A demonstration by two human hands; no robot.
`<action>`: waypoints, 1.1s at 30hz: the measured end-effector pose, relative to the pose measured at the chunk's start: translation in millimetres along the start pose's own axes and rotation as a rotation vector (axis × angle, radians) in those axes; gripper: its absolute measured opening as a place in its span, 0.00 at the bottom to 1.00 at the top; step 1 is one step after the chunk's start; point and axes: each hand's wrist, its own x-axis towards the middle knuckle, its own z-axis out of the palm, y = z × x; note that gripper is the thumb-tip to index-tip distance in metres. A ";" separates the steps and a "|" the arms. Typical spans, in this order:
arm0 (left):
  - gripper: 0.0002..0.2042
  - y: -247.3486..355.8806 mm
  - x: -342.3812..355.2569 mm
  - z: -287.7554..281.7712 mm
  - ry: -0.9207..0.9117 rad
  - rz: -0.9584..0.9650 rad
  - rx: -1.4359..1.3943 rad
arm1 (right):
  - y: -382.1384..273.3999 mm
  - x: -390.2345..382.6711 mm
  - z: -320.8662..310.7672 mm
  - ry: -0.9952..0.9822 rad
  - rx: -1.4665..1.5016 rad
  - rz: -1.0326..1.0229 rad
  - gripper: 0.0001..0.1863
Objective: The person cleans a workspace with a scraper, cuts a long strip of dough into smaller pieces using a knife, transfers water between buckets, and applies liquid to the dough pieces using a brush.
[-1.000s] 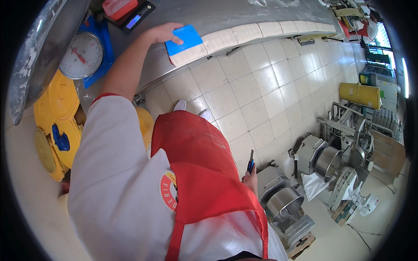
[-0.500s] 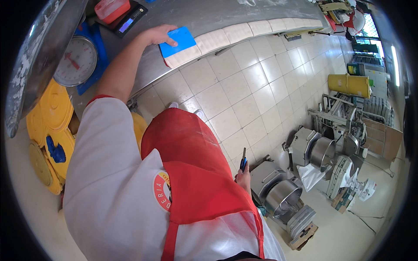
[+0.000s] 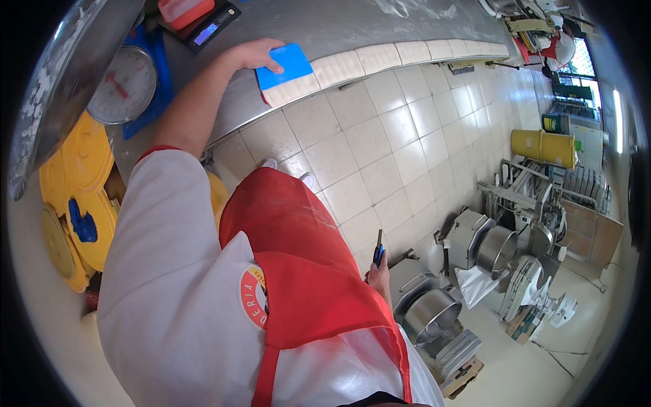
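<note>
My left hand [image 3: 260, 55] reaches over the metal table [image 3: 319, 28] and grips a flat blue plastic scraper [image 3: 290, 64], thumb laid on top. The scraper rests on the near end of a long row of pale, rectangular, cloth-like sections [image 3: 339, 70] along the table edge. A red edge shows under that end. Low at my right side, my right hand [image 3: 380, 275] is closed round a slim dark tool with a blue part [image 3: 378, 249]; its exact kind is unclear.
A dial scale [image 3: 122, 85], a digital scale [image 3: 211, 27] and a red container [image 3: 183, 11] stand at the left. Yellow lidded tubs [image 3: 88, 159] are below. Mixers with steel bowls [image 3: 432, 315] and a yellow barrel [image 3: 542, 148] stand at the right. Another person [image 3: 561, 49] is far off.
The view has shifted slightly, so the table and mixers sit a little differently in it. Both hands keep their grips, and the scraper stays on the same end of the row.
</note>
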 end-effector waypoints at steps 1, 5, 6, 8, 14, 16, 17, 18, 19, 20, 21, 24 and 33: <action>0.31 -2.2 0.6 1.4 0.005 0.004 -0.011 | -0.3 4.3 -1.2 -0.001 0.016 0.005 0.39; 0.31 -3.2 -30.7 -14.3 -0.004 0.130 -0.196 | -16.3 6.0 -11.6 0.040 0.117 -0.004 0.38; 0.30 -2.1 -55.8 -24.3 0.045 0.085 -0.209 | -21.9 5.8 -14.7 0.064 0.184 -0.064 0.35; 0.29 -25.4 -108.5 -44.4 0.176 0.020 -0.148 | -39.8 14.6 -18.6 0.068 0.248 -0.151 0.28; 0.33 17.4 -128.4 39.5 0.857 -0.082 0.570 | -123.7 24.7 0.1 0.120 0.216 -0.466 0.19; 0.39 24.2 -99.3 88.3 0.765 0.029 0.627 | -153.2 22.8 0.4 0.107 0.179 -0.540 0.17; 0.41 36.0 -83.5 110.6 0.751 0.016 0.646 | -167.2 20.0 -1.2 0.100 0.156 -0.572 0.17; 0.44 46.8 -72.8 124.8 0.736 0.003 0.665 | -180.9 14.9 -3.1 0.093 0.133 -0.603 0.17; 0.45 53.8 -67.1 129.2 0.707 -0.016 0.643 | -187.4 11.9 -6.2 0.092 0.113 -0.631 0.17; 0.45 57.8 -66.7 130.5 0.689 -0.051 0.617 | -191.6 13.1 -9.6 0.071 0.094 -0.665 0.16; 0.46 60.5 -65.3 130.4 0.671 -0.084 0.590 | -193.5 16.0 -11.7 0.082 0.100 -0.661 0.17; 0.46 43.3 -65.2 127.3 0.653 -0.070 0.545 | -178.8 33.8 -12.6 0.109 0.130 -0.616 0.17; 0.39 31.9 -92.0 123.6 0.869 -0.217 0.577 | -151.1 107.1 -29.3 0.026 0.220 -0.516 0.15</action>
